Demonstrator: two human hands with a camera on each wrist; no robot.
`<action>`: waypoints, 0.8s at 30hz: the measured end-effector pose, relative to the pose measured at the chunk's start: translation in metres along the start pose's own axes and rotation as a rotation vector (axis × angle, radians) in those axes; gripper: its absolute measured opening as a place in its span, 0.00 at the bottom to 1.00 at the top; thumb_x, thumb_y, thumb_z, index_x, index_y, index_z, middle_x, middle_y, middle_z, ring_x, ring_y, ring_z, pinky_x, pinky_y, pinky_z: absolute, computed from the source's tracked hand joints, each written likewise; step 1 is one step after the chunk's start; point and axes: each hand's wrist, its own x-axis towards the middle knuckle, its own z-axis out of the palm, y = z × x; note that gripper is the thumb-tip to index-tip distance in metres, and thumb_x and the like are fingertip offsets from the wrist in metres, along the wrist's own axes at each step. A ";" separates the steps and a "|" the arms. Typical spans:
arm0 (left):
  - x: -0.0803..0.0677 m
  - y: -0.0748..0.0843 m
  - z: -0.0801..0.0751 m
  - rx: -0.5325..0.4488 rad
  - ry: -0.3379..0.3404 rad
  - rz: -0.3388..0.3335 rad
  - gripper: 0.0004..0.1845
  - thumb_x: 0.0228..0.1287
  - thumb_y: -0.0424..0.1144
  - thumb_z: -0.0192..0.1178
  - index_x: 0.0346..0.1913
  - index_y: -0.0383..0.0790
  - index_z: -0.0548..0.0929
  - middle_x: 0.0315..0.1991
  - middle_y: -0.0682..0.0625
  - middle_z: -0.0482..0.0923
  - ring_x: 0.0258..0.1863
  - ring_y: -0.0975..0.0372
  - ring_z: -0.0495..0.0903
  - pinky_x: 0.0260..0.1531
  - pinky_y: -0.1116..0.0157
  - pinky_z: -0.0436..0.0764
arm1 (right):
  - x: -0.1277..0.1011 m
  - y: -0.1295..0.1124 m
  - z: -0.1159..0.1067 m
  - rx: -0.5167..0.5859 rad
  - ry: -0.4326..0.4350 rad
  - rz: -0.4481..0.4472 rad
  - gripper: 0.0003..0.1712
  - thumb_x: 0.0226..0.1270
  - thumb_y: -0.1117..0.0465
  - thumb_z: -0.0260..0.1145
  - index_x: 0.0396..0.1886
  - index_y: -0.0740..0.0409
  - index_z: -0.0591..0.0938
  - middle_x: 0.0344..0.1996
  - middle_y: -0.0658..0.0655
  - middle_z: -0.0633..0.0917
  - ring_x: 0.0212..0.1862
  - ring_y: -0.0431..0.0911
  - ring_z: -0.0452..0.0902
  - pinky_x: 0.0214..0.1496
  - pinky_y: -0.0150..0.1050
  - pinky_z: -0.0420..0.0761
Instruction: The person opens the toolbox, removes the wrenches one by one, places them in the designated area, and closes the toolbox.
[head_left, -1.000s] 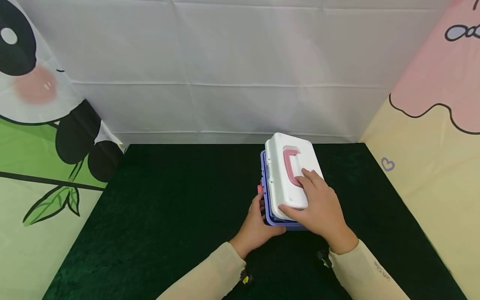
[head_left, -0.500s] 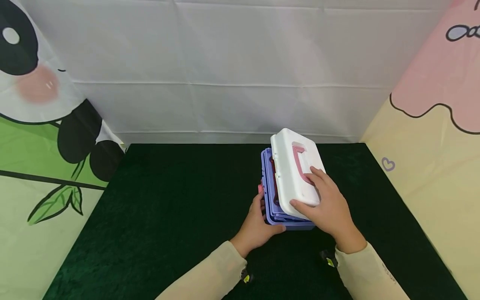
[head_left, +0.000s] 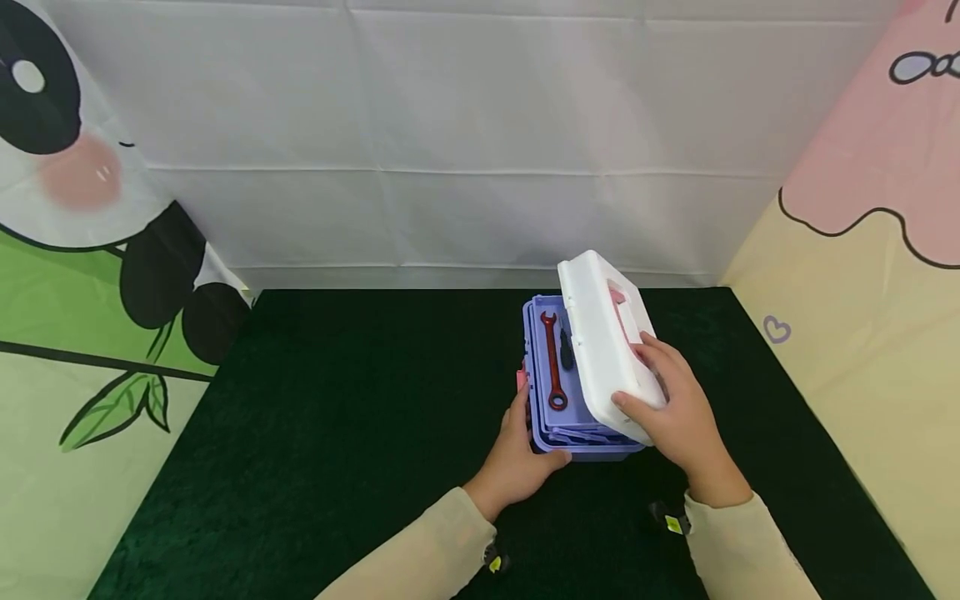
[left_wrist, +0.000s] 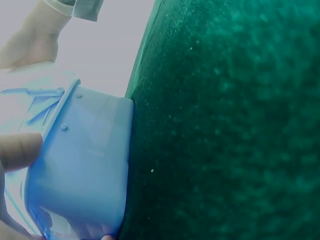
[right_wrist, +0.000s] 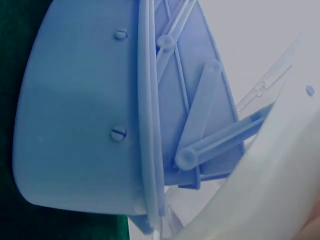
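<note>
The raised white lid (head_left: 603, 342) hides the right part of the purple box (head_left: 542, 417) and its tray.

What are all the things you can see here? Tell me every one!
purple plastic toolbox base: one, purple, on the green cloth, right of middle.
white plastic lid with a pink handle: one, white, tilted up over the base's right side.
red toy wrench: one, red, lying in the box's top tray.
small dark tool: one, dark, beside the wrench; too small to name.
dark green velvet cloth: one, covering the table.
white sheet backdrop: one, behind the table.
panda curtain: one, left side.
pink and cream curtain: one, right side.
left hand: one, holding the base's near left corner.
right hand: one, gripping the lid.
</note>
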 end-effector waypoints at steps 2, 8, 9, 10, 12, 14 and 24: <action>0.000 0.001 0.000 -0.004 0.002 -0.013 0.62 0.60 0.41 0.74 0.83 0.63 0.38 0.78 0.42 0.48 0.74 0.49 0.58 0.71 0.52 0.66 | 0.000 0.002 -0.002 0.026 0.010 -0.006 0.38 0.66 0.50 0.71 0.73 0.55 0.72 0.79 0.56 0.62 0.67 0.60 0.64 0.63 0.74 0.68; -0.001 0.001 -0.001 -0.014 -0.003 -0.021 0.60 0.63 0.40 0.73 0.83 0.64 0.38 0.77 0.43 0.48 0.74 0.49 0.57 0.72 0.52 0.64 | -0.001 0.009 -0.009 0.118 0.054 -0.032 0.36 0.69 0.57 0.64 0.75 0.60 0.69 0.78 0.61 0.63 0.65 0.60 0.64 0.61 0.76 0.69; -0.001 0.001 -0.001 -0.017 -0.005 -0.015 0.60 0.63 0.39 0.73 0.83 0.64 0.38 0.77 0.43 0.47 0.74 0.49 0.56 0.72 0.52 0.64 | -0.002 0.010 -0.010 0.138 0.059 -0.034 0.36 0.69 0.58 0.62 0.76 0.59 0.68 0.78 0.61 0.62 0.64 0.58 0.64 0.62 0.70 0.73; -0.001 0.001 -0.001 -0.018 -0.007 -0.011 0.60 0.63 0.39 0.73 0.83 0.64 0.38 0.77 0.43 0.47 0.75 0.49 0.56 0.72 0.52 0.64 | -0.003 0.012 -0.010 0.158 0.065 -0.037 0.36 0.70 0.59 0.61 0.77 0.59 0.67 0.77 0.61 0.63 0.63 0.55 0.65 0.62 0.63 0.77; 0.000 0.001 0.000 -0.022 -0.009 -0.004 0.60 0.62 0.39 0.73 0.83 0.64 0.38 0.78 0.44 0.47 0.75 0.49 0.55 0.72 0.52 0.64 | -0.004 0.015 -0.012 0.209 0.074 -0.046 0.37 0.71 0.60 0.58 0.79 0.57 0.65 0.76 0.60 0.64 0.60 0.51 0.67 0.59 0.46 0.81; 0.000 0.001 0.000 -0.028 -0.011 -0.001 0.61 0.62 0.38 0.73 0.83 0.64 0.38 0.78 0.44 0.47 0.75 0.49 0.55 0.72 0.52 0.64 | -0.005 0.017 -0.014 0.258 0.082 -0.053 0.36 0.72 0.61 0.57 0.80 0.55 0.65 0.75 0.57 0.66 0.58 0.48 0.67 0.54 0.29 0.78; 0.002 0.002 0.005 -0.033 -0.014 -0.024 0.60 0.63 0.39 0.73 0.84 0.62 0.37 0.79 0.43 0.45 0.76 0.50 0.55 0.73 0.53 0.63 | -0.012 0.039 -0.021 0.517 0.165 0.014 0.33 0.76 0.47 0.54 0.75 0.53 0.68 0.55 0.51 0.76 0.46 0.46 0.73 0.45 0.28 0.79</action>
